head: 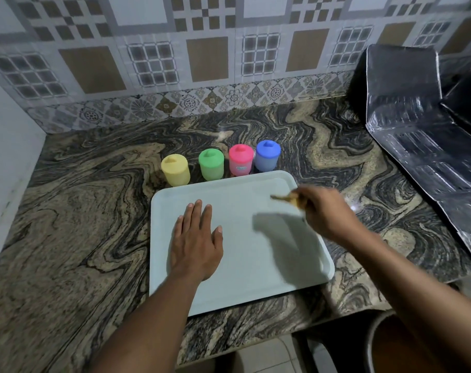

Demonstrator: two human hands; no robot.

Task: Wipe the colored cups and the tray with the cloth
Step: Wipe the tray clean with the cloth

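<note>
Dim, soft light. Motion blur smears the right grip (323, 211) and the yellowish cloth (285, 199) in it; the left grip (195, 238) is sharp. The right grip's grey shadow lies at its 8 o'clock on the pale rectangular plastic tray (237, 278). Glare streaks the crinkled black foil sheet (417, 135) at 3 o'clock; patterned wall tiles (229, 49) bow at the edges.

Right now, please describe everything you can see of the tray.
The tray is pale, plain and rectangular, with rounded corners and a low raised rim; it looks like plastic. It lies flat on the marbled counter, slightly turned. The left hand rests flat on it with straight fingers. The right hand, blurred, holds a yellowish cloth over its far right corner.
</note>
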